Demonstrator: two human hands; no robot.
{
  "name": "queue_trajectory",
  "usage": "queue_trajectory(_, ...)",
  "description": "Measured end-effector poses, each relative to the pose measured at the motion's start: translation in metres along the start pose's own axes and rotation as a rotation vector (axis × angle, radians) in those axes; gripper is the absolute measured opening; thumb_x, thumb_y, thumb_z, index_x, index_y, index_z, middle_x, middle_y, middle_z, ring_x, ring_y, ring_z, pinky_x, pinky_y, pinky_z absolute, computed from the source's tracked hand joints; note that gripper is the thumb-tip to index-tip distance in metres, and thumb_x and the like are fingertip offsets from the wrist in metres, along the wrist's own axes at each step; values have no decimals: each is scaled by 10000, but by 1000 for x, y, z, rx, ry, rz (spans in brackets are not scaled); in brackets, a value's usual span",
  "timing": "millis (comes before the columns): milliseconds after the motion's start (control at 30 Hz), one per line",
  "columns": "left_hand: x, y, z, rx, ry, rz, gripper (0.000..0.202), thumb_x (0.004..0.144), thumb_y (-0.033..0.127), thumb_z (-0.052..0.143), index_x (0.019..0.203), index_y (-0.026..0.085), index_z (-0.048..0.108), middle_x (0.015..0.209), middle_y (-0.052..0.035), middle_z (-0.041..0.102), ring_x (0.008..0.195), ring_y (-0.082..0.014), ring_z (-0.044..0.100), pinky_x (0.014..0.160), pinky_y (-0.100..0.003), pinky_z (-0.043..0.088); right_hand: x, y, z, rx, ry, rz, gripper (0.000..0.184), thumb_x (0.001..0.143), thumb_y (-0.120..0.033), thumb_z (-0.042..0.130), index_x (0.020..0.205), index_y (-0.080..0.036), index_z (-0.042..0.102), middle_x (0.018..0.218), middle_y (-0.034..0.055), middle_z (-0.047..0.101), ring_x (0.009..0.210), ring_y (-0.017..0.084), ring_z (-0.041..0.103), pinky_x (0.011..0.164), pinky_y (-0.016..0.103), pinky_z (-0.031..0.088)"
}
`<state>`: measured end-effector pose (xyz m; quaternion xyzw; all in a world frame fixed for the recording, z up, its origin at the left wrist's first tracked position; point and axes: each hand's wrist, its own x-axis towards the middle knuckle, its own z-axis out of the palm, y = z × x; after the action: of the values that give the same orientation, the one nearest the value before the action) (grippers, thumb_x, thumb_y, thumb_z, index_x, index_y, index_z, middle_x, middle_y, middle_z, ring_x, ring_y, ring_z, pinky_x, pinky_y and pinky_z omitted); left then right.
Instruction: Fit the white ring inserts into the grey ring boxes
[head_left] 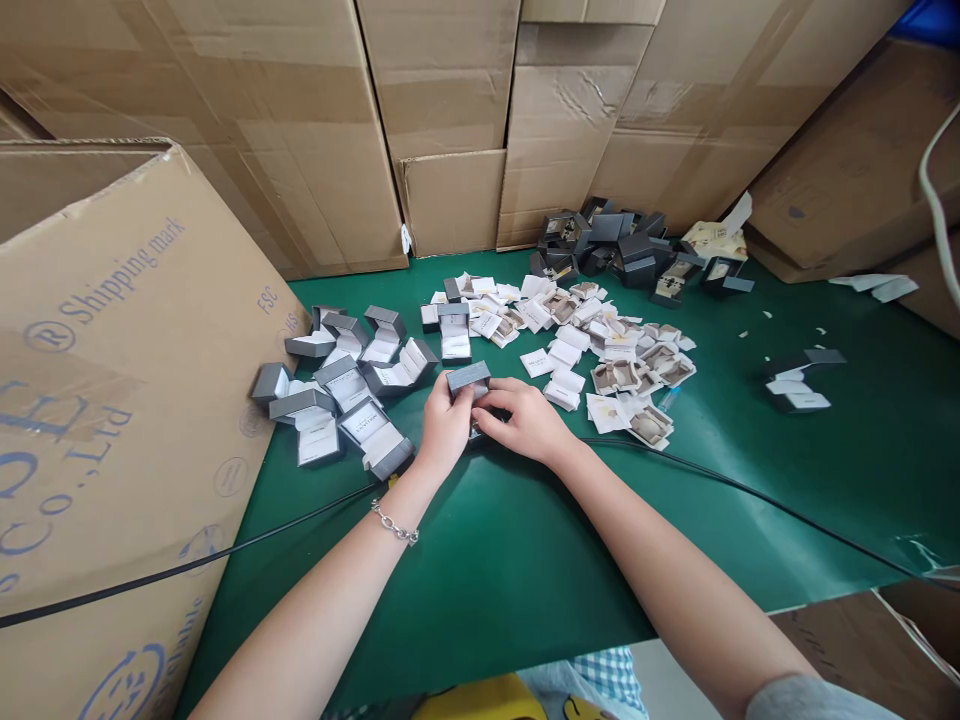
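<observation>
A small grey hinged gift box sits between both hands at the middle of the green table. My left hand, a chain bracelet on its wrist, is closed round the box's left side. My right hand has its fingers curled at the box's lower right part, touching it. To the left stand several open grey boxes with white lining. Behind and right of the hands lies a heap of white cards and beige inserts.
A big cardboard carton marked "Shipping mark" stands on the left. Stacked cartons wall the back. Dark boxes are piled at the back, and two more boxes lie at the right. A black cable crosses the table.
</observation>
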<state>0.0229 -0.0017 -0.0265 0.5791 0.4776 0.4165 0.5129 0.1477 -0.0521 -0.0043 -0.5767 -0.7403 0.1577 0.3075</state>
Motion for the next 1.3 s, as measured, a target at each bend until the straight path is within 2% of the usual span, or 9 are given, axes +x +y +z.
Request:
queue_trajectory(167, 1, 5, -1, -85, -65, 2, 157, 710, 287, 595, 804, 169, 550, 784, 7, 597, 748, -109, 551, 712, -218, 439, -1, 0, -1, -15, -10, -8, 191, 824, -236, 511, 727, -184, 667, 843, 49, 610, 834, 166, 557, 731, 270, 431)
queue_trajectory(300, 1, 5, -2, -138, -111, 20, 171, 710, 310, 601, 729, 165, 512, 709, 16, 567, 690, -98, 532, 667, -211, 436, -1, -1, -1, -8, -15, -7, 186, 811, -237, 523, 713, -184, 672, 831, 46, 604, 803, 160, 552, 721, 272, 437)
queue_trajectory(433, 0, 6, -3, -120, -103, 44, 149, 704, 289, 593, 702, 166, 510, 696, 22, 570, 680, -94, 527, 650, -202, 430, -2, -2, -1, 1, -15, 0, 176, 806, -241, 531, 725, -185, 677, 873, 51, 610, 829, 164, 556, 739, 276, 443)
queue_trajectory(800, -1, 8, -3, -147, -96, 0, 156, 707, 303, 590, 743, 155, 554, 754, 0, 601, 715, -106, 552, 698, -220, 450, -1, -1, -2, -9, -20, -5, 200, 821, -258, 519, 746, -192, 692, 912, 58, 600, 843, 167, 554, 764, 279, 439)
queue_trajectory(1100, 1, 4, -3, -128, -95, -11, 166, 713, 313, 594, 723, 151, 558, 720, 1, 596, 699, -111, 553, 677, -223, 452, -2, -3, -1, 7, -29, 7, 199, 820, -249, 522, 718, -185, 681, 851, 50, 593, 818, 160, 546, 747, 272, 435)
queue_trajectory(1300, 2, 1, -2, -112, -90, 5, 192, 714, 311, 596, 825, 154, 601, 867, -29, 648, 840, -140, 588, 810, -261, 461, 1, 0, 0, 16, -41, 21, 208, 834, -233, 498, 707, -173, 651, 827, 42, 581, 802, 149, 541, 725, 261, 428)
